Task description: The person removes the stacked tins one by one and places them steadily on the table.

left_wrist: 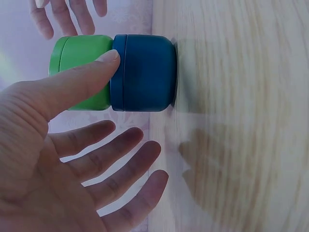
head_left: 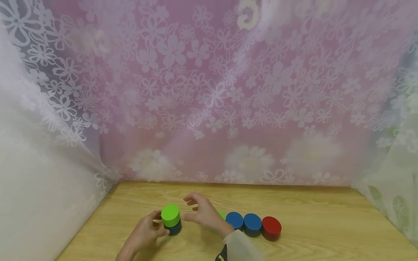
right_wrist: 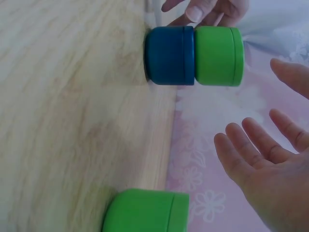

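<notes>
A green lidded canister (head_left: pixel 170 216) stands on top of a dark blue canister (head_left: pixel 174 229) on the table, left of centre. My left hand (head_left: pixel 143 230) is at the stack's left side. In the left wrist view its thumb (left_wrist: pixel 89 77) overlaps the place where the two canisters meet, and the other fingers are extended. To the right of the stack is my right hand (head_left: pixel 208 216), held apart from it with fingers spread. The right wrist view shows nothing in that hand's palm (right_wrist: pixel 277 183).
Right of the stack runs a row: a green canister (head_left: pixel 222 214) partly hidden by my right hand, two blue canisters (head_left: pixel 234 219) and a red canister (head_left: pixel 271 228). Floral curtains (head_left: pixel 209 108) hang behind and beside the wooden table (head_left: pixel 320 217).
</notes>
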`<act>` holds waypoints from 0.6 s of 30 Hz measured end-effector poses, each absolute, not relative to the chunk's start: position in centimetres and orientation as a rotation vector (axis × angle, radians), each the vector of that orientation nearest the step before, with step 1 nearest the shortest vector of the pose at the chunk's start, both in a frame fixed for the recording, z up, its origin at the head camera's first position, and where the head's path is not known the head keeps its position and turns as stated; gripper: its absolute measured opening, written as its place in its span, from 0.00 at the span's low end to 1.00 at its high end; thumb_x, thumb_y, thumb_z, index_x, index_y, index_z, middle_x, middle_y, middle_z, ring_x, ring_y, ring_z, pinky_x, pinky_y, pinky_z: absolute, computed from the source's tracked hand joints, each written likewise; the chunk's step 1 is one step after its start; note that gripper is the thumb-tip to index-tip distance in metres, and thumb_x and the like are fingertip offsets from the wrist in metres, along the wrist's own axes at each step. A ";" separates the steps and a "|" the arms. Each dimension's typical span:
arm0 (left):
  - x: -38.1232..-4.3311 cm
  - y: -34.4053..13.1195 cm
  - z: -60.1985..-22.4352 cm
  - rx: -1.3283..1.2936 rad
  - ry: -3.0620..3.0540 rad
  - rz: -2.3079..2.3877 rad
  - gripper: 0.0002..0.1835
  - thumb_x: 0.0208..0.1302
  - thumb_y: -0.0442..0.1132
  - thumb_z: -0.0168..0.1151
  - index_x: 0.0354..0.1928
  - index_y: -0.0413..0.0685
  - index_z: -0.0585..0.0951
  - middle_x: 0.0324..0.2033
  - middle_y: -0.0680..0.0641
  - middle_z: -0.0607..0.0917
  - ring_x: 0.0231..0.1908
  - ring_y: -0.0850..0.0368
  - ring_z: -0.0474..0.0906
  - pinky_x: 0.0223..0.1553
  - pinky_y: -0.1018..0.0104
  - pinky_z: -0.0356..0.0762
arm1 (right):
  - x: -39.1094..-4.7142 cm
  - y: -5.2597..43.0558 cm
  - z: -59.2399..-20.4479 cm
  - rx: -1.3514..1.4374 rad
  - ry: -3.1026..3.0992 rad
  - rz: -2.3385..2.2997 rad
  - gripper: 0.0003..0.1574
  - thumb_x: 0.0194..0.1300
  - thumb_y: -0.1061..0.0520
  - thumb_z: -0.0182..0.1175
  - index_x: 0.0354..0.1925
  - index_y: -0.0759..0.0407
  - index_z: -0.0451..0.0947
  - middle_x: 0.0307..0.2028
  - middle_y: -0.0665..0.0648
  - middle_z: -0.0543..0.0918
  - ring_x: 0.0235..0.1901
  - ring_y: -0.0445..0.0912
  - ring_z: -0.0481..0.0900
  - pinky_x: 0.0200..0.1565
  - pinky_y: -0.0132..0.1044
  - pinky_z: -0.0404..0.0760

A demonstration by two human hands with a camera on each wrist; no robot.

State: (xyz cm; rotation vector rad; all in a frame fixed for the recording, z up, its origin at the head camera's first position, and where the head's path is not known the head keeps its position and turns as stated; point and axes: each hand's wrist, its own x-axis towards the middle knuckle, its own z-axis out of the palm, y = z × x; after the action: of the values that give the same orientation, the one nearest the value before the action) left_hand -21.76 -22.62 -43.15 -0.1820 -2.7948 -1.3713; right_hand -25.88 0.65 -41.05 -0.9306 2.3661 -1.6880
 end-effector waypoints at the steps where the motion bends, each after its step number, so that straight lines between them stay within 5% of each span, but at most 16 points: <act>1: -21.7 -22.6 -43.2 -0.181 -2.797 -1.374 0.38 0.51 0.34 0.81 0.62 0.26 0.73 0.49 0.35 0.82 0.45 0.39 0.83 0.46 0.44 0.84 | -25.8 0.5 -41.2 -0.921 2.361 -1.686 0.26 0.63 0.64 0.70 0.58 0.64 0.75 0.56 0.60 0.78 0.59 0.66 0.74 0.58 0.59 0.77; 18: -22.0 -22.9 -43.3 -0.187 -2.823 -1.377 0.37 0.53 0.34 0.80 0.61 0.26 0.73 0.46 0.39 0.83 0.41 0.43 0.83 0.43 0.48 0.85 | -25.7 -1.9 -41.8 -0.884 2.359 -1.682 0.32 0.60 0.65 0.73 0.61 0.62 0.75 0.60 0.62 0.77 0.59 0.60 0.75 0.58 0.58 0.78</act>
State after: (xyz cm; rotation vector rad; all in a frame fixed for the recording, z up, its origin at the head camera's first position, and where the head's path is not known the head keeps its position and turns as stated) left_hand -21.96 -22.93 -43.32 -0.1868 -2.8234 -1.3768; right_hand -25.72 -1.94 -41.79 -0.8836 2.3593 -1.6822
